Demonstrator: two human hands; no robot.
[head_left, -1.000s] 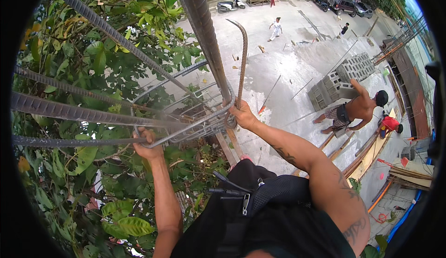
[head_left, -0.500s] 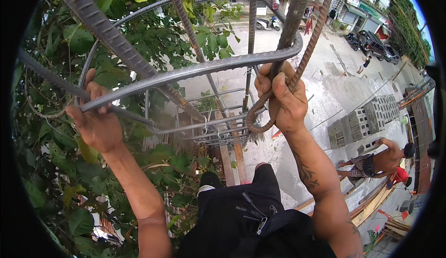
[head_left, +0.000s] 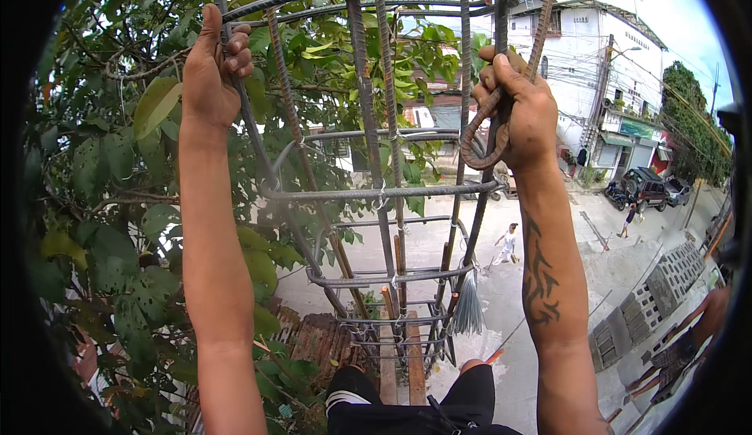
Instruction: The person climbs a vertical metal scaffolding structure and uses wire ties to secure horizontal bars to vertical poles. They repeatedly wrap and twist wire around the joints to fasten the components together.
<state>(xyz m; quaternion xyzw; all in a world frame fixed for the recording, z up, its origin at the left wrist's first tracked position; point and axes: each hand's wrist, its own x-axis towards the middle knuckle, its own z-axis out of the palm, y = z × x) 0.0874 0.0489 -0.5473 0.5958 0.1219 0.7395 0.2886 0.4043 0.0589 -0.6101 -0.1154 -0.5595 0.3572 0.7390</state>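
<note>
Gripping the rebar cage (head_left: pixel 376 192) high, your left hand (head_left: pixel 211 74) clenches a bar and your right hand (head_left: pixel 521 110) a hooked rod (head_left: pixel 478 149); lower rings look tied, the top unfinished.

A tall rebar cage (head_left: pixel 392 192) of upright bars and looped ties rises from wooden planks (head_left: pixel 398 357) far below. A bundle of thin tie wire (head_left: pixel 468 309) hangs on one lower loop. Beyond lies pale concrete ground (head_left: pixel 540 294), with grey hollow blocks (head_left: pixel 642 309) stacked on it.
</note>
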